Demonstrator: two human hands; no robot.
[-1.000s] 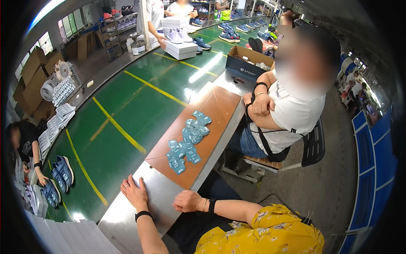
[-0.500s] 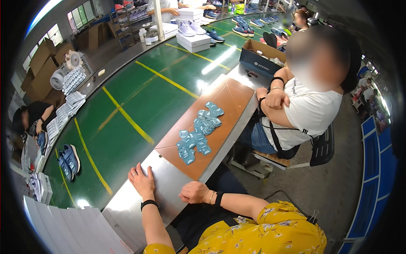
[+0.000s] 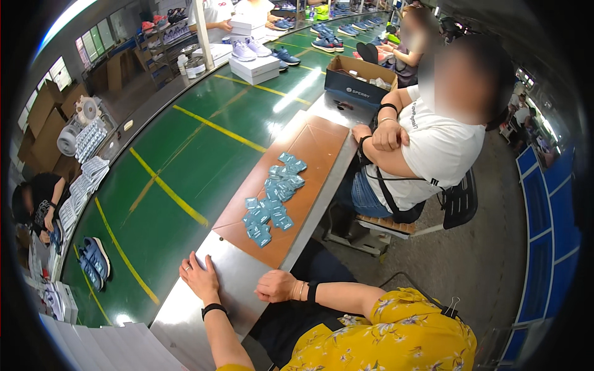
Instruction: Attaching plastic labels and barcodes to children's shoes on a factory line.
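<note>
Since earlier frame: view shifted, hands same spot on bench (image 3: 247,272). Roughly twenty small blue packets (image 3: 272,201) scattered on one brown mat (image 3: 309,154), well ahead of both hands. Left hand (image 3: 199,277) flat, fingers spread, palm down on metal bench edge, holding nothing. Right hand (image 3: 276,286) loosely curled at bench edge, empty. Black band on each wrist

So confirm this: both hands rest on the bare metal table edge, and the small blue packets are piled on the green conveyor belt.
Not quite. The head view shows the blue packets piled on the brown mat on the metal table, beside the green belt. The left hand and right hand do rest on bare metal.
</note>
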